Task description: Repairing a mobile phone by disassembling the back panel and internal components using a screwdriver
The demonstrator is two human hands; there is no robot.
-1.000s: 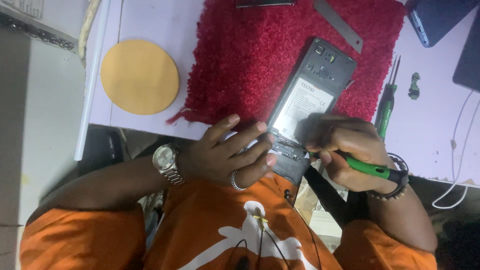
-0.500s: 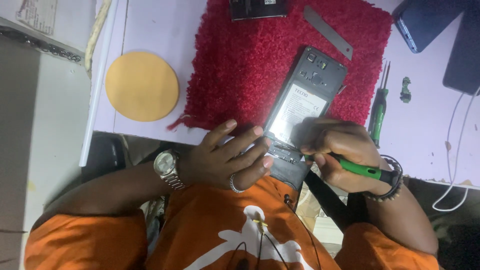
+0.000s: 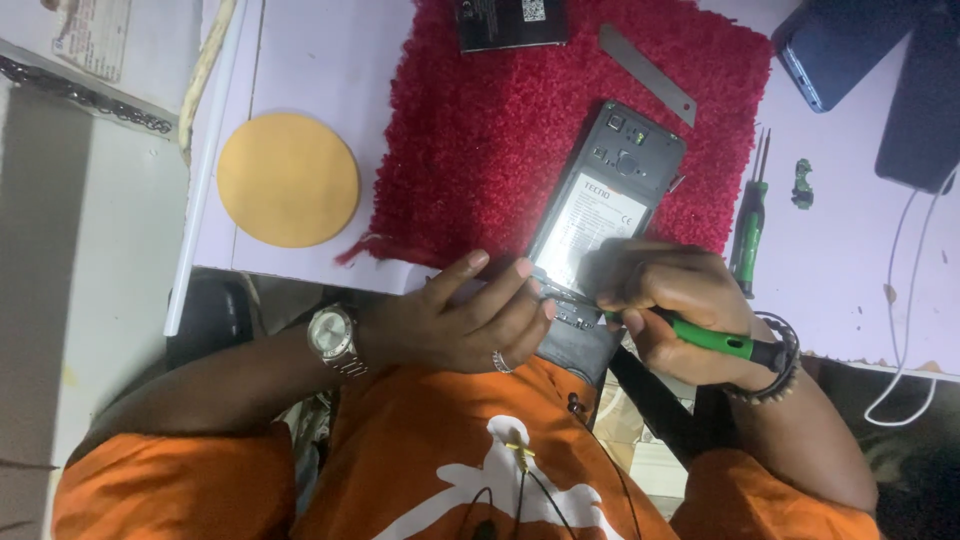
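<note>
Pale worktop: left hand spread steadying an opened phone, long axis toward one o'clock; right hand pinching a green screwdriver.

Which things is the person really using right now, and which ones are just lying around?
In use:
- opened phone, steadied by the left hand
- green-handled screwdriver, held in the right hand
- red mat under the phone

Lying about:
- yellow disc
- metal strip
- second green screwdriver
- blue phone
</note>
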